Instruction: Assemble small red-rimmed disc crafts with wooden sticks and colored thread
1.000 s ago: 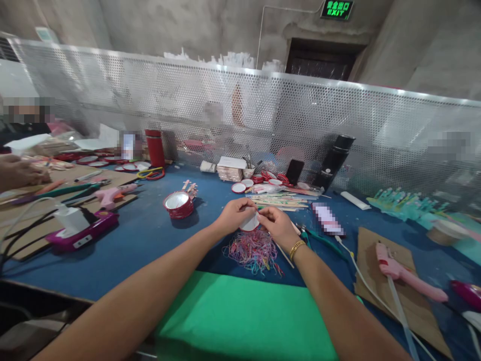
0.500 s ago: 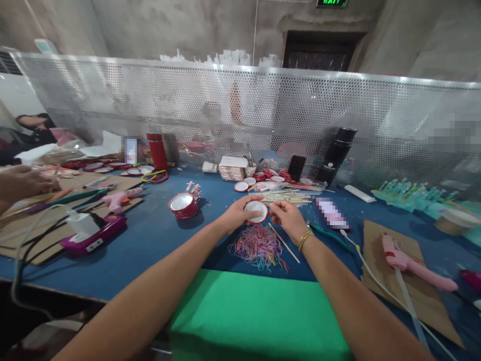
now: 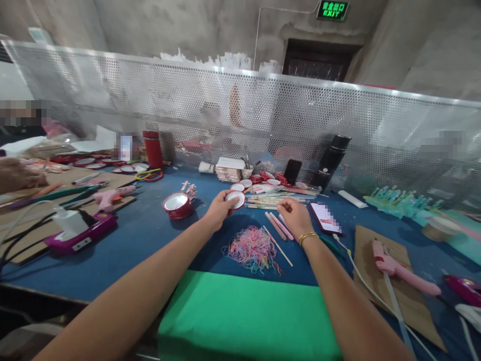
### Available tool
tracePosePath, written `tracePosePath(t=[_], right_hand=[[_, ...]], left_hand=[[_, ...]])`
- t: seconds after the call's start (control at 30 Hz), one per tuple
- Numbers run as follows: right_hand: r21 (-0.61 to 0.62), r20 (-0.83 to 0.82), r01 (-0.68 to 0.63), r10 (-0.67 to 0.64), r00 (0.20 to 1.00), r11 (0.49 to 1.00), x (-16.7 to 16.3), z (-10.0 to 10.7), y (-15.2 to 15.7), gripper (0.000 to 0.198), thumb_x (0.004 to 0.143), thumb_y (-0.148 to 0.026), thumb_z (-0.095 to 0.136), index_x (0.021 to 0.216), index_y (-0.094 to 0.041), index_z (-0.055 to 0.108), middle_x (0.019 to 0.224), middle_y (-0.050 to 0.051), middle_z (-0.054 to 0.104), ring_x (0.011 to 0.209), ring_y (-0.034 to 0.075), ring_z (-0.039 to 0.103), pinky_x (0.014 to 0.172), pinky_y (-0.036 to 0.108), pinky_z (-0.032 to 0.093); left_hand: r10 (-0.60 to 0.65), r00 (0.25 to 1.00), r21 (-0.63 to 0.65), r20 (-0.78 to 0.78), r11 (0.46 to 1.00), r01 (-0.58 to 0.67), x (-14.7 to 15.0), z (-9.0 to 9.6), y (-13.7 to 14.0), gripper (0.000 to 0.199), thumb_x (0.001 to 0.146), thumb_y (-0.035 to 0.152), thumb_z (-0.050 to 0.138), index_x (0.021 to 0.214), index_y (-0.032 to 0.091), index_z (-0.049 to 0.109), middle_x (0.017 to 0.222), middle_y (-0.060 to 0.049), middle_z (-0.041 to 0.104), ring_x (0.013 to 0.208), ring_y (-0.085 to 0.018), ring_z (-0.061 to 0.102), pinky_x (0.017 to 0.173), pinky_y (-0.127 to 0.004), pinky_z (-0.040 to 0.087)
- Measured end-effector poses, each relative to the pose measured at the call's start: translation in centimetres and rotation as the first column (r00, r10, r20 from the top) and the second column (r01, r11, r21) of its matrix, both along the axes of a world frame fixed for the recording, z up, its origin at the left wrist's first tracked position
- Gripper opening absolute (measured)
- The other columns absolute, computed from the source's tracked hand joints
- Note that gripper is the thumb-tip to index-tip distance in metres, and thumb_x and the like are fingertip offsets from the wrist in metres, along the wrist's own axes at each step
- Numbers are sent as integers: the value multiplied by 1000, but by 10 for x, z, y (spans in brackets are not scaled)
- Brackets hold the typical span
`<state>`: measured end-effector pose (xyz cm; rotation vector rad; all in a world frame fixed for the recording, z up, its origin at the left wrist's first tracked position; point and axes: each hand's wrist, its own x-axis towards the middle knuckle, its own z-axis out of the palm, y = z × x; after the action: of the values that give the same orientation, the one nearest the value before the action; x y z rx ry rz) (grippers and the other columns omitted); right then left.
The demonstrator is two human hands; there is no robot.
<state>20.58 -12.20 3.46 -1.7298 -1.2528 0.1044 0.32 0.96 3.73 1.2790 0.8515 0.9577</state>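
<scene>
Beyond the fingers [image 3: 285,204] rises a perforated metal screen [image 3: 169,100], a green exit sign [image 3: 332,10] high above it; past them stand a red flask [image 3: 152,150] to the left and a black flask [image 3: 330,164] to the right, while a lit phone [image 3: 323,218] lies flat right of the fingers

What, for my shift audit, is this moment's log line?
left hand: holds red-rimmed disc; right hand: near pink sticks; tangled threads: on table

The disc [image 3: 236,200] is white, rimmed red; the thread [image 3: 252,248] mixes pink and blue.
</scene>
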Motion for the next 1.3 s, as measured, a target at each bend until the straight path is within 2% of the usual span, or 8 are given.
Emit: tracePosePath(t=[0.1,0.27,0.57,0.67,0.9,1.0,1.3], right_hand=[[-112,111,-83,96,989,990,-8,8,-5,13,79,-28,58,80,-22,69,80,3,73,75,19,65,71,30,46],[-313,212,-205,279,936,927,-17,16,-16,14,75,-17,60,74,-25,71,70,1,71,67,17,62,65,29,42],[-592,291,-128,358,887,796,-20,23,-28,5,71,-23,70,66,-24,71,77,5,73,70,20,63,62,30,39],[-651,307,-90,369,877,754,-24,24,-29,7,68,-18,71,66,-24,70,79,5,73,73,21,63,63,30,38],[-542,349,-132,365,863,830,-29,16,-21,15,81,-17,58,85,-22,71,92,4,73,84,18,63,73,27,41],[-500,414,-116,355,838,858,-33,10,-13,15,84,-17,55,84,-21,70,94,5,72,90,18,62,79,28,39],[-431,422,-70,269,866,900,-29,6,-11,9,83,-16,57,84,-20,65,86,3,68,81,16,58,73,26,36]], left_hand=[[-2,1000,0,-23,1000,2,1,2,-3,43,65,34,77,103,21,61,81,2,62,57,-7,50,46,-17,33],[-25,998,58,-64,998,29,2,1,-6,45,69,31,73,112,22,60,78,2,62,54,-7,46,45,-18,31],[-49,993,69,-111,996,57,4,5,-11,51,69,24,70,118,24,59,94,-1,64,64,-10,52,47,-18,35],[-41,991,63,-125,997,49,4,4,-11,55,67,22,71,121,24,58,98,-2,64,66,-10,53,47,-18,36],[-54,987,80,-153,995,67,4,-1,-8,62,69,17,66,129,26,53,89,1,62,58,-8,47,46,-17,36],[-81,981,104,-178,989,101,5,-3,-9,62,70,15,62,130,28,52,82,2,59,57,-8,46,46,-16,35],[-89,975,148,-204,982,121,7,-2,-10,47,72,13,57,117,24,58,80,2,58,54,-8,43,43,-17,33]])
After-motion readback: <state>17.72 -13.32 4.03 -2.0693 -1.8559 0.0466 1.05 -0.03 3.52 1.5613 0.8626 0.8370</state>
